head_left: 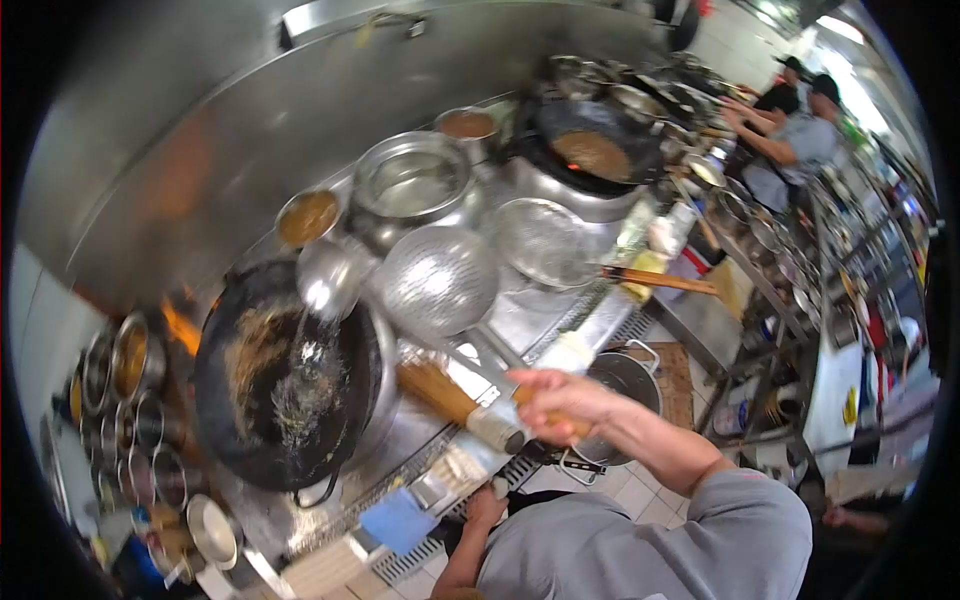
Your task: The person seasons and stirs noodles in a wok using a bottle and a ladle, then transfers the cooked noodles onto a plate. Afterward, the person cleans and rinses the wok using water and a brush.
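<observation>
If tipping the round steel ladle [329, 282] too fast with right hand [565, 402] clamped on its handle, could splash beyond the round black wok [235, 415], left. Cannot tell left hand's [487, 506] grip.

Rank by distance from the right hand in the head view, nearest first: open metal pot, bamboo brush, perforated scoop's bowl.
From the right hand:
1. Bamboo brush: just to its left.
2. Perforated scoop's bowl: ahead and left.
3. Open metal pot: beyond the scoop's bowl, toward the back wall.
</observation>
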Motion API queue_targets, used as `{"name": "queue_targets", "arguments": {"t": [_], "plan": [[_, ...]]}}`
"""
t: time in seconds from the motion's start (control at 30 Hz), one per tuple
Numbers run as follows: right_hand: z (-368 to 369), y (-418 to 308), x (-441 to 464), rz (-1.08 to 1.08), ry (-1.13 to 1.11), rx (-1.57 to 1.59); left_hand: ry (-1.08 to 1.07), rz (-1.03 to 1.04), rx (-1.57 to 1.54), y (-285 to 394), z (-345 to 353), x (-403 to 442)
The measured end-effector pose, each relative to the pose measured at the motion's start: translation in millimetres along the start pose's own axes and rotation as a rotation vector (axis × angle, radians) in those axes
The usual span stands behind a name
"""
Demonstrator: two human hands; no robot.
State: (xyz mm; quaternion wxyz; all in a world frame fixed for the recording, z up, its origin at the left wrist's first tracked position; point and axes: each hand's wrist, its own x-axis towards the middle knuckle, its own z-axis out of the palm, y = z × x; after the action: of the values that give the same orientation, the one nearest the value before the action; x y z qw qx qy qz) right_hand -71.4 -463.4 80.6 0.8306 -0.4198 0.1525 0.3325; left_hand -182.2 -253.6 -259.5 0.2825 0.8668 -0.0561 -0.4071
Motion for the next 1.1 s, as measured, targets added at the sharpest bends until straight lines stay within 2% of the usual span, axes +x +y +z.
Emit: {"name": "queue_targets", "arguments": {"t": [0.03,0.07,0.1,0.17,0.3,0.37,0.4,0.43,0.47,0.5,0.53,0.6,0.67,0.7,0.73,0.8,0.83,0.87,0.9,1.0,1.1], "plan": [[-7,-6,9,-0.049,0.043,-0.024,-0.059,-0.054,0.020,-3,2,-5],[-8,-15,20,-0.139,0.100,-0.196,0.002,0.067,0.068,-21,20,5],[-6,-26,32,-0.246,0.153,-0.369,0.051,0.077,0.077,-27,28,11],[-15,-43,74,-0.400,0.335,-0.514,0.143,0.112,0.106,-31,36,14],[-43,-82,147,-0.546,0.537,-0.939,0.128,0.093,0.058,-7,8,-6],[-87,-98,184,-0.488,0.519,-0.896,0.163,0.165,0.015,-19,17,-3],[-75,-109,177,-0.362,0.491,-0.614,0.195,0.181,-0.018,-25,21,-6],[-59,-114,170,-0.346,0.436,-0.373,0.176,0.119,-0.055,-24,15,-19],[-96,-123,184,-0.234,0.236,-0.025,0.161,0.052,-0.099,-22,2,-36],[-95,-123,176,-0.229,0.006,0.123,0.149,-0.019,-0.153,-24,1,-52],[-98,-122,175,-0.216,-0.082,0.159,0.315,-0.059,-0.171,-47,34,-46],[-95,-113,162,-0.198,-0.294,0.517,0.431,-0.166,-0.376,-63,36,-76],[-86,-109,146,-0.137,-0.412,0.518,0.551,-0.299,-0.564,-81,43,-106],[-72,-103,131,-0.210,-0.384,0.411,0.630,-0.375,-0.650,-88,46,-118],[-66,-101,125,-0.243,-0.395,0.441,0.703,-0.443,-0.721,-93,44,-135],[-51,-95,106,-0.133,-0.424,0.517,0.829,-0.532,-0.858,-111,63,-145],[-12,-78,89,-0.121,-0.399,0.612,0.928,-0.544,-0.919,-107,57,-163],[21,-58,69,-0.112,-0.368,0.706,0.950,-0.577,-0.935,-115,67,-166],[20,-50,62,-0.207,-0.396,0.606,0.971,-0.608,-0.949,-122,74,-171],[28,-22,45,-0.113,-0.420,0.713,1.059,-0.651,-0.986,-123,84,-194],[28,30,64,-0.001,-0.322,0.523,1.106,-0.701,-1.029,-128,107,-210]]}}
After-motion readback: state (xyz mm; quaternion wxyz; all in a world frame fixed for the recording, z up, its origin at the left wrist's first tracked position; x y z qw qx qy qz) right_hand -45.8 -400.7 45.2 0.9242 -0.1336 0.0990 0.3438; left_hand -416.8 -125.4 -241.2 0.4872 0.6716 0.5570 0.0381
